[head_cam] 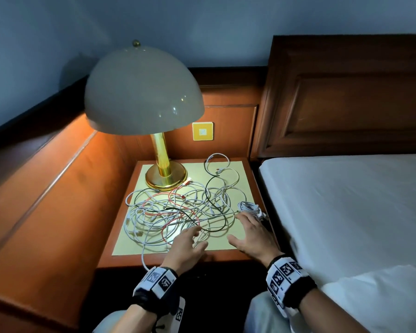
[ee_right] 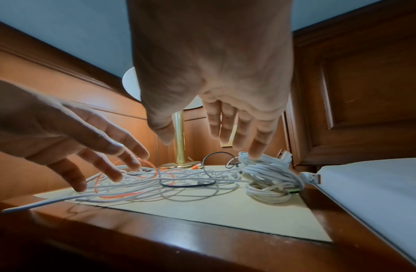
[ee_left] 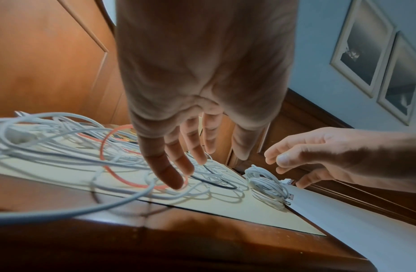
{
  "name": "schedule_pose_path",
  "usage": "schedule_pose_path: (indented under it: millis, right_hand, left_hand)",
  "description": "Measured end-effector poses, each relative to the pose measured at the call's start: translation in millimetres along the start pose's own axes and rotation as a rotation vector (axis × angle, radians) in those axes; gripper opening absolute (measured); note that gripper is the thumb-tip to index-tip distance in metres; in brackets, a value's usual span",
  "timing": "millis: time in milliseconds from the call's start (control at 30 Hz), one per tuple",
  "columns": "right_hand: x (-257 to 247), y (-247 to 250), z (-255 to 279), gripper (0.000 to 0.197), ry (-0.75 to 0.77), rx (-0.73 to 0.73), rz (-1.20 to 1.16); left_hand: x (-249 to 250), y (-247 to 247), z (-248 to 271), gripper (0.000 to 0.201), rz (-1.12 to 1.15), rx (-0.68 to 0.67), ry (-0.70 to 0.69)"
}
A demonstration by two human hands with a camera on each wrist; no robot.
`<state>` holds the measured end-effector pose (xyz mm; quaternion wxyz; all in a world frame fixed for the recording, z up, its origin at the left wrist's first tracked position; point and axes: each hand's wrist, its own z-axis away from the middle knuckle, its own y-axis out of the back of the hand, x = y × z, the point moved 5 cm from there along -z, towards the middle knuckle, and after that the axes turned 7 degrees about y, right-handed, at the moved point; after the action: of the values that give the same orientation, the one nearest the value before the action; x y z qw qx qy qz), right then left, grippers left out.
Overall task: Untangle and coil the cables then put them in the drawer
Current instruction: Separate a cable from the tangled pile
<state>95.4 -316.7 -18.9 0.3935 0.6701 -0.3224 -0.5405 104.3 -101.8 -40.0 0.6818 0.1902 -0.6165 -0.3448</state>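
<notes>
A tangle of white, red and black cables [head_cam: 178, 212] [ee_left: 62, 147] [ee_right: 156, 182] sprawls over the cream mat of the bedside table [head_cam: 221, 241]. One white cable hangs over the table's front edge. A coiled white bundle [head_cam: 250, 209] [ee_left: 267, 185] [ee_right: 270, 182] lies at the mat's right edge. My left hand [head_cam: 187, 243] [ee_left: 179, 165] hovers open over the tangle's near side, fingertips close to a red loop. My right hand [head_cam: 247, 234] [ee_right: 225, 136] is open, fingers spread just above the coiled bundle. Neither hand holds anything. No drawer is in view.
A brass lamp [head_cam: 165, 174] with a domed cream shade stands at the table's back left. Wooden panelling encloses the left and back. A bed with a white sheet [head_cam: 346, 212] and wooden headboard lies close on the right. A yellow wall switch [head_cam: 202, 131] sits behind.
</notes>
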Motion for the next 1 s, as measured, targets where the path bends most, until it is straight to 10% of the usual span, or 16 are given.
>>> schedule_pose_path:
  millis: [467,1000]
  right_hand:
    - [-25.7,-50.1,-21.6,0.055,-0.038,-0.183,0.039]
    - [-12.0,-72.9,-57.3,0.02,-0.06,-0.123,-0.005]
  left_hand:
    - [-55.8,53.5,2.1,0.058,-0.099,0.209,0.145]
    - [-76.7,39.3,-31.7,0.047,-0.176,0.145,0.237]
